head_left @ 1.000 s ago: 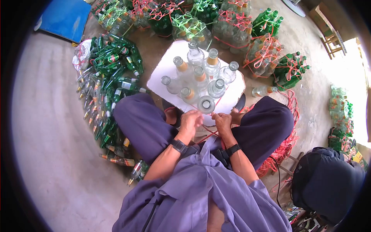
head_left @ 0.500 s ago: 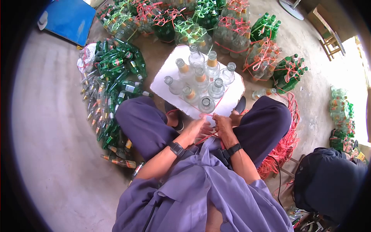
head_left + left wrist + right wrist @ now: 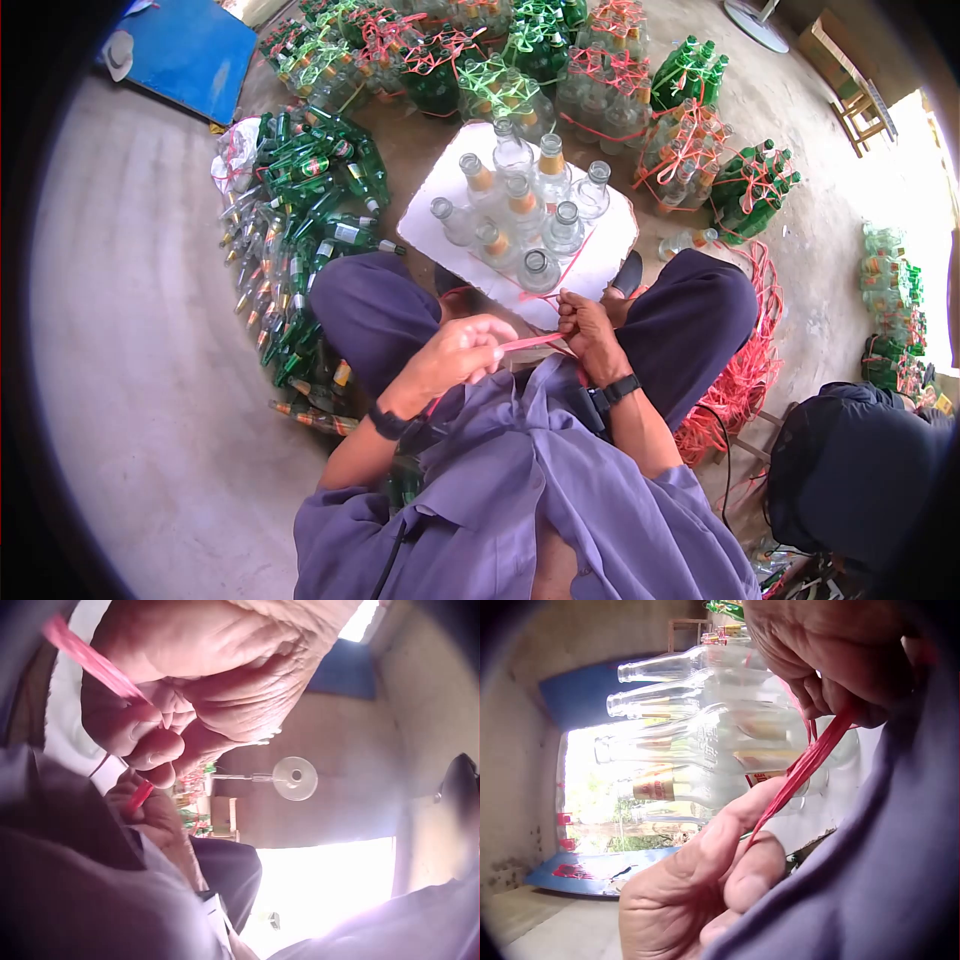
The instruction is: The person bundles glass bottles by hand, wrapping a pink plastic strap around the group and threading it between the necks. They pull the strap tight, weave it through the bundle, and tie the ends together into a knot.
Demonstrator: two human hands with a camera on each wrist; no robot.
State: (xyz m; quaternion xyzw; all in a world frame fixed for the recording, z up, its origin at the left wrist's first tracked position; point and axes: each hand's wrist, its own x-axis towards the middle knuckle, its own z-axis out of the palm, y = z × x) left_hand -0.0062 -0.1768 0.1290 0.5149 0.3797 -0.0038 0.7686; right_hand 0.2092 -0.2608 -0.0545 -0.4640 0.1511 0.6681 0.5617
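Note:
A strand of flat red plastic twine [image 3: 535, 342] stretches between the hands in front of the lap. My left hand [image 3: 455, 355] pinches one end; the right wrist view shows the twine [image 3: 802, 769] running between its thumb and finger. The right hand [image 3: 590, 330] grips the strand close to the near edge of a white board [image 3: 430, 215], fingers curled round it. On that board a cluster of clear glass bottles [image 3: 538, 270] stands upright, some with orange neck labels. Red twine passes along the base of the nearest bottles, just beyond the right hand.
Loose green and clear bottles [image 3: 310, 190] lie heaped on the floor at left. Twine-tied bundles [image 3: 690, 150] stand in an arc behind the board. A red twine pile [image 3: 735, 390] lies right of the knee, near a dark bag [image 3: 850, 480]. One clear bottle [image 3: 688, 242] lies nearby.
My left hand has come away from beside the right hand, moving left and toward the body, drawing the twine out straight. The right hand has shifted slightly right and closer to the body.

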